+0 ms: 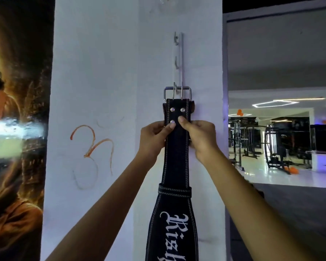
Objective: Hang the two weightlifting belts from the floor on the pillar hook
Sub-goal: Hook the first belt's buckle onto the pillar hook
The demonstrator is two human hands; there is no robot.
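A black weightlifting belt [176,162] with white stitching and white lettering hangs down the white pillar [102,91]. Its metal buckle [177,93] sits at the lowest hook of a white hook rail [178,59]; the hook tip shows through the buckle frame. My left hand [154,139] pinches the belt's left edge just below the rivets. My right hand [199,138] pinches the right edge at the same height, thumb on the front. A brown edge peeks out behind the belt's top, perhaps a second belt; I cannot tell.
A large poster [17,129] covers the wall left of the pillar. An orange scribble [94,146] marks the pillar face. To the right, a mirror or opening shows gym machines [279,147] on a glossy floor.
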